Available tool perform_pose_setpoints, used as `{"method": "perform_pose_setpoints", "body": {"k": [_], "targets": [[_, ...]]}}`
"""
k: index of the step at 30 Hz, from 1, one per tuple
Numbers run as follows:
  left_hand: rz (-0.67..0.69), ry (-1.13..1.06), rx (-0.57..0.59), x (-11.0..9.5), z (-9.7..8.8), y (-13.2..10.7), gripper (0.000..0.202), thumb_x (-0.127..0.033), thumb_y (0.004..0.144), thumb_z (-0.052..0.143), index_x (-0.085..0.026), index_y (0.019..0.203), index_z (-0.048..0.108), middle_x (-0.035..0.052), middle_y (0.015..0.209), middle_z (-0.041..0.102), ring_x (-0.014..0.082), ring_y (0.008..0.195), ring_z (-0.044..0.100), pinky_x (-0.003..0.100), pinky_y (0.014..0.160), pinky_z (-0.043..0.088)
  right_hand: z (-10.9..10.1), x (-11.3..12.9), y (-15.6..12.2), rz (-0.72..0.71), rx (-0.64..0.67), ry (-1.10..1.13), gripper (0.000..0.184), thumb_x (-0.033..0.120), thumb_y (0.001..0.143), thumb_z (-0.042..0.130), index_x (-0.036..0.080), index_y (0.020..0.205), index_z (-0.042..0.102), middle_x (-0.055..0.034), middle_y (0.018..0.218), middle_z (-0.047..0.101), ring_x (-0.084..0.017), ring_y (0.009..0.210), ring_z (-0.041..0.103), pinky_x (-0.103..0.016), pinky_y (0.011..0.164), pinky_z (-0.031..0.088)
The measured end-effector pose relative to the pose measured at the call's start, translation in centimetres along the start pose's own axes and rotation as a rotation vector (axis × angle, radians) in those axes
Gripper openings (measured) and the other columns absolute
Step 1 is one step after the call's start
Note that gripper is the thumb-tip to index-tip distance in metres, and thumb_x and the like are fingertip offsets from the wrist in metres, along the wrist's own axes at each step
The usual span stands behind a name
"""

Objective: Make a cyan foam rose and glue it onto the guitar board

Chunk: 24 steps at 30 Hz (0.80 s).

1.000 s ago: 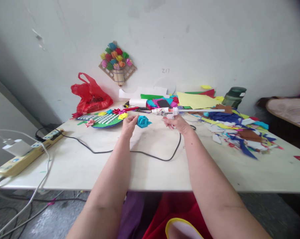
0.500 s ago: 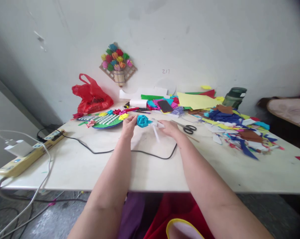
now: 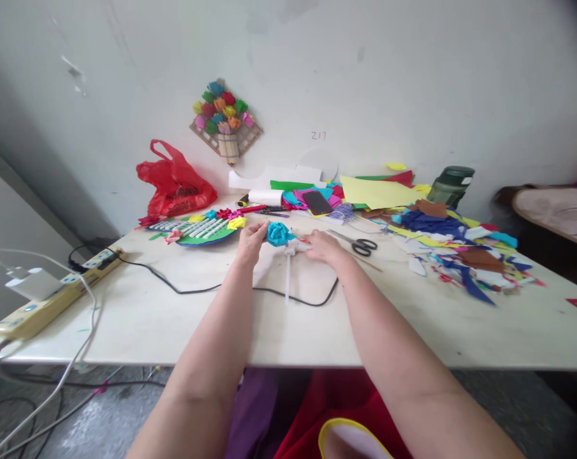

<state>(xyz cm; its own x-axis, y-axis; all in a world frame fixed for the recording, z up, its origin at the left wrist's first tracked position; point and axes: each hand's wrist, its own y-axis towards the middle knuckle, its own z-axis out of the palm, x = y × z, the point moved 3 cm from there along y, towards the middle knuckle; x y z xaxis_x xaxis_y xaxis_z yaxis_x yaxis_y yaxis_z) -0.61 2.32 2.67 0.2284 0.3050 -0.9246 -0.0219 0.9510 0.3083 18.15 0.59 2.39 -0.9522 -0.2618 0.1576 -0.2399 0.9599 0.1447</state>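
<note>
My left hand (image 3: 251, 241) pinches a blue paper rose (image 3: 277, 234) just above the table (image 3: 173, 325). My right hand (image 3: 322, 246) is closed on a white glue gun (image 3: 291, 252), whose tip points at the rose and whose glue stick (image 3: 287, 280) hangs down toward me. A black cord (image 3: 269, 293) loops over the table below both hands. Black scissors (image 3: 362, 245) lie just to the right of my right hand.
A green board with paper flowers (image 3: 197, 228) and a red plastic bag (image 3: 173, 185) lie at back left. A power strip (image 3: 49, 296) sits at the left edge. Coloured paper sheets and scraps (image 3: 451, 245), a phone (image 3: 315, 203) and a green bottle (image 3: 451, 185) fill the back right.
My right hand brought the glue gun down from a raised, sideways position and turned it, so its tip now meets the blue rose. My left hand barely moved.
</note>
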Motion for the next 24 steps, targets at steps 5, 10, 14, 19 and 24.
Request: {"method": "perform_pose_setpoints", "body": {"k": [5,10,14,19,24], "targets": [[-0.027,0.018,0.025,0.8,0.0,0.3,0.041,-0.052,0.051,0.076,-0.014,0.061,0.063,-0.0002,0.053,0.056,0.0093,0.049,0.049,0.024,0.054,0.044,-1.3,0.3,0.2,-0.083,-0.293,0.160,0.044,0.034,0.075,0.055,0.019,0.116,0.059,-0.0114,0.115,0.059,-0.025,0.098,0.056,-0.037,0.086,0.042],[-0.022,0.058,0.037,0.9,0.2,0.1,0.039,-0.050,0.055,0.075,-0.014,0.056,0.061,-0.0010,0.050,0.054,0.0080,0.047,0.046,0.022,0.051,0.041,-1.8,2.0,0.1,-0.269,-0.432,0.448,0.049,0.023,0.069,0.059,0.016,0.117,0.055,-0.0086,0.110,0.062,-0.019,0.088,0.058,-0.032,0.084,0.045],[-0.036,0.070,0.067,0.6,0.6,-0.2,0.036,-0.048,0.058,0.074,-0.013,0.062,0.063,-0.0007,0.052,0.055,0.0083,0.047,0.047,0.022,0.051,0.041,-1.6,3.0,0.0,-0.302,-0.404,0.538,0.049,0.021,0.067,0.060,0.018,0.115,0.054,-0.0074,0.108,0.063,-0.018,0.086,0.059,-0.031,0.082,0.047],[-0.076,0.052,0.111,0.5,0.9,-0.4,0.037,-0.047,0.055,0.075,-0.013,0.064,0.064,-0.0001,0.051,0.056,0.0089,0.046,0.049,0.022,0.049,0.040,-1.4,3.3,0.0,-0.294,-0.380,0.572,0.046,0.018,0.067,0.056,0.019,0.113,0.055,-0.0053,0.106,0.064,-0.017,0.086,0.060,-0.030,0.080,0.047],[-0.100,0.057,0.150,1.0,0.8,-0.2,0.039,-0.048,0.056,0.075,-0.013,0.065,0.063,0.0000,0.051,0.056,0.0091,0.045,0.049,0.022,0.047,0.042,-1.2,3.2,0.1,-0.283,-0.378,0.563,0.039,0.017,0.067,0.054,0.020,0.106,0.057,-0.0034,0.100,0.066,-0.016,0.081,0.060,-0.028,0.074,0.047]]}}
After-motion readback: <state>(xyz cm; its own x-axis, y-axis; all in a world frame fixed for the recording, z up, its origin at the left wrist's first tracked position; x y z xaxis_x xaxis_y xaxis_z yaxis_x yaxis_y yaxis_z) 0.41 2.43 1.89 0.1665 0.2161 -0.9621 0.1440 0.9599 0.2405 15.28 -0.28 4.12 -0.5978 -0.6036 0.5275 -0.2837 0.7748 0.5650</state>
